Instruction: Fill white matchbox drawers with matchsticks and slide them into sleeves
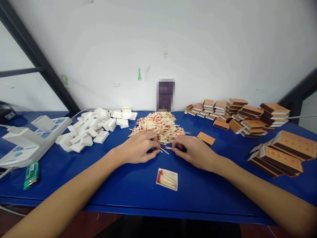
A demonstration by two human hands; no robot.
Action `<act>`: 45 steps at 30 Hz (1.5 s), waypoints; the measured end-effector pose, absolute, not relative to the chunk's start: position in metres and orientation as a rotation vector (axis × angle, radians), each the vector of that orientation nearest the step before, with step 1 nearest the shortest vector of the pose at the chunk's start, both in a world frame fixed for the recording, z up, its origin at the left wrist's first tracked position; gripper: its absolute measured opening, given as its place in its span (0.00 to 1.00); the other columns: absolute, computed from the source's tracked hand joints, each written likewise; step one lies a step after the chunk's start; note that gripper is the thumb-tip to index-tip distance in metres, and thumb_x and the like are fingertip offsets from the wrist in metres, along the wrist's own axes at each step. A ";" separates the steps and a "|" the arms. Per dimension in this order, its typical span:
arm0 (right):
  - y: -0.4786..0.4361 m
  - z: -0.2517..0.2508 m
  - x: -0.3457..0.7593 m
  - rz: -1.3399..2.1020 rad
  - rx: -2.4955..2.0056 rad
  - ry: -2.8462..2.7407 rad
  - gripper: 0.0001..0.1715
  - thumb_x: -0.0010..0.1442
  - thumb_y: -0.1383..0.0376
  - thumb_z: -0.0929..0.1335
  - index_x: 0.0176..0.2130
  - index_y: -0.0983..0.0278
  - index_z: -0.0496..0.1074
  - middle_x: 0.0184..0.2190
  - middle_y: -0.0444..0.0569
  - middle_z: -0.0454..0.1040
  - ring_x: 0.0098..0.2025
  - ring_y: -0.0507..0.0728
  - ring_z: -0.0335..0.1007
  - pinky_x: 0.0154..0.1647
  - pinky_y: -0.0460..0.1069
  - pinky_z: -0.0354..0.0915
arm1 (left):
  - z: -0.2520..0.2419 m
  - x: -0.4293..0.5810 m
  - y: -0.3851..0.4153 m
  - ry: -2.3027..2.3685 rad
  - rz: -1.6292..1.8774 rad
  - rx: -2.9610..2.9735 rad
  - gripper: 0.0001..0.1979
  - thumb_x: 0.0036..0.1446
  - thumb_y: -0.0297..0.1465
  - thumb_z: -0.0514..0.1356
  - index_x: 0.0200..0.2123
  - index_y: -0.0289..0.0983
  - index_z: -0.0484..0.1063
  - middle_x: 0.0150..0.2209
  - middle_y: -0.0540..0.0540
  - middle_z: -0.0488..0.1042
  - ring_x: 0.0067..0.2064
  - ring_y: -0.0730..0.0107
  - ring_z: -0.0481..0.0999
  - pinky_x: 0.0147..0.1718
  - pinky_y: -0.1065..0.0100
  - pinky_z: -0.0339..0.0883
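A heap of loose red-tipped matches (pixel 158 125) lies on the blue table in front of me. At its near edge, my left hand (pixel 141 147) is closed, thumb and fingertips pinching a few matches (pixel 163 151) whose ends stick out to the right. Facing it, my right hand (pixel 195 150) is also closed, with a match (pixel 168 147) at its fingertips. Nearer to me rests a white matchbox tray (pixel 177 185), filled with several matches, their red heads to the left. An orange matchbox sleeve (pixel 206 138) sits just behind my right hand.
White empty trays (pixel 86 129) are piled at the left, beside a power strip (pixel 56 129) with plugs and a green packet (pixel 31 175). Stacked orange matchboxes (pixel 250 115) fill the right, with more (pixel 282 158) nearer. A white wall (pixel 210 49) stands behind the table.
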State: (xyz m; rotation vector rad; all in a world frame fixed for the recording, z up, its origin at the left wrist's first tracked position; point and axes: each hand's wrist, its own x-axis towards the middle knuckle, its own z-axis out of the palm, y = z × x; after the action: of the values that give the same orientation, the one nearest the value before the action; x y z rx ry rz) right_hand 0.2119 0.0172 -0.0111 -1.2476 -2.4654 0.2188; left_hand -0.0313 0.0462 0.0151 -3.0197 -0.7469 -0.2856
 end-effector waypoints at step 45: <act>0.012 -0.007 0.217 0.289 -1.114 -2.458 0.08 0.65 0.67 0.63 0.39 0.62 0.72 0.30 0.45 0.71 0.32 0.54 0.65 0.34 0.48 0.58 | 0.005 -0.019 0.035 -0.639 -0.423 -3.003 0.16 0.61 0.29 0.55 0.51 0.39 0.72 0.43 0.43 0.67 0.48 0.60 0.66 0.50 0.59 0.63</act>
State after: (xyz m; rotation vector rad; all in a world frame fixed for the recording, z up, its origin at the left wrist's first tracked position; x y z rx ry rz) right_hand 0.2172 0.0123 -0.0073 -1.1143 -2.4577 0.2895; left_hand -0.0189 0.0352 0.0052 -3.0031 -0.6392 -0.4229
